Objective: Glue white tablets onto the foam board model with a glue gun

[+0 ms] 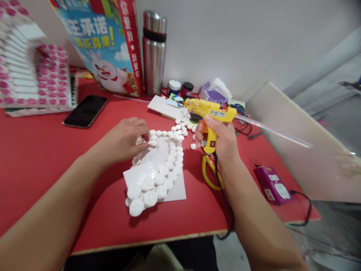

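open red table (34,158) near left, white discs (148,183) mid-table, phone (85,110), flask (153,52) behind

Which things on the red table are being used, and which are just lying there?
In use: glue gun in the right hand; white discs under the left hand; white card beneath them.
Lying about: phone, steel flask, purple box, paint jars.

one glue gun (210,113), one phone (85,110), one flask (153,52)

A yellow hot-glue gun (209,111) is held upright right of centre, nozzle pointing left. Left of it a white card (178,192) lies flat, edged with white discs (159,180).
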Motion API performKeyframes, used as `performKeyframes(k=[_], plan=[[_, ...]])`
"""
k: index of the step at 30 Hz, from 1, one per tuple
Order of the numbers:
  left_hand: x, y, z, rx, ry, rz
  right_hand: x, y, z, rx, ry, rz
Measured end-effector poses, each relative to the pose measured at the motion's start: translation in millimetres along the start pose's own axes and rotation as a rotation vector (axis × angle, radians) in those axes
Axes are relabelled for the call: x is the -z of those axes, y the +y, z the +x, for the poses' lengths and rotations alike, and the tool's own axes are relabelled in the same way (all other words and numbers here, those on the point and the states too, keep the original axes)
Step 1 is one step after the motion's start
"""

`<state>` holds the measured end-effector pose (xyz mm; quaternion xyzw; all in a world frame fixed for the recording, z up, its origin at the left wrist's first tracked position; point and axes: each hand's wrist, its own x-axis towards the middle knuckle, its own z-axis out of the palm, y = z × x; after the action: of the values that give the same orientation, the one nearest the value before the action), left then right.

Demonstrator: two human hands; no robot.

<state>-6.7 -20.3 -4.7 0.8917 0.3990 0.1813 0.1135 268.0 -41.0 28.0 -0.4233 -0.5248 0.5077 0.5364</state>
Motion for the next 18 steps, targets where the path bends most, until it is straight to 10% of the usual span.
performKeyframes(k=[18], plan=[[-10.0, 14.0, 5.7, -0.015, -0.009, -0.023, 4.2, 4.5, 4.5, 0.016, 0.045, 0.045]])
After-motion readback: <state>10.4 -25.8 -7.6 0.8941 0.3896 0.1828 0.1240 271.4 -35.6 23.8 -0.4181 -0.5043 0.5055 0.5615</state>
